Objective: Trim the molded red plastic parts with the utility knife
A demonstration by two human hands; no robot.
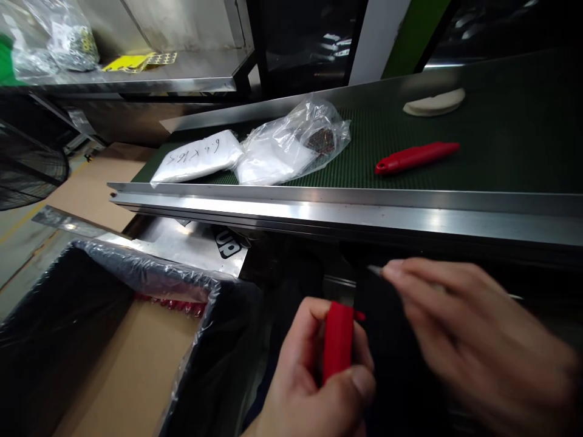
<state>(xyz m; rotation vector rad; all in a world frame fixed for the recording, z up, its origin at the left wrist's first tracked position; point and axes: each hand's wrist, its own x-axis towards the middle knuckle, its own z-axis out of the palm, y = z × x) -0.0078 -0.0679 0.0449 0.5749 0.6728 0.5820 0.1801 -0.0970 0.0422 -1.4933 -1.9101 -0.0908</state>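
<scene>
My left hand (314, 376) is closed around a small red plastic handle (337, 347), held upright below the conveyor's metal edge. My right hand (473, 340) is beside it, fingers pinched on a thin metal piece (376, 271) whose tip points left; the hand is blurred by motion. Something black (392, 340) lies between the two hands. A second red handle (416, 158) lies on the green belt (501, 145) up to the right.
Two clear plastic bags (291, 142) with white contents rest on the belt at left, a white pad (435, 102) farther back. A cardboard box (113, 358) lined with black plastic stands at lower left. A steel shelf (136, 76) holds more bags.
</scene>
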